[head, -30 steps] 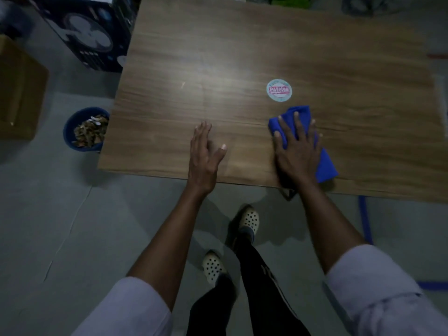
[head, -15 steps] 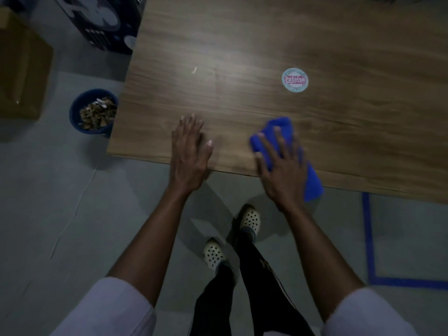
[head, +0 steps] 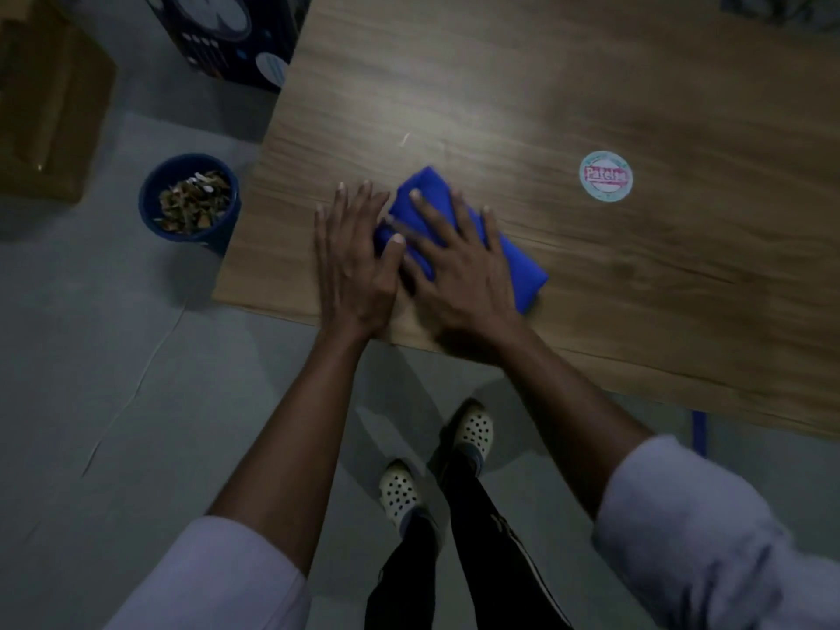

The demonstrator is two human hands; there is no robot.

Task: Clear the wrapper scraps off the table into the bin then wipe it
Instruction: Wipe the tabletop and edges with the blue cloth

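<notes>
Near the wooden table's (head: 591,75) front-left corner, the right hand (head: 459,266) presses flat, fingers spread, on a folded blue cloth (head: 522,266), the open left hand (head: 352,261) flat beside it.

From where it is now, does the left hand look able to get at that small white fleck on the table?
Probably yes. The left hand lies flat near the table edge, the fleck sits just beyond its fingers, and only bare wood shows between them; the cloth lies off to the right.

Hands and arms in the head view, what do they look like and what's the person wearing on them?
Both hands, left hand and right hand, are bare: no gloves, rings or watch visible. Forearms are uncovered. Pale lavender-grey sleeves are pushed up near the elbows, loose and creased.
</notes>
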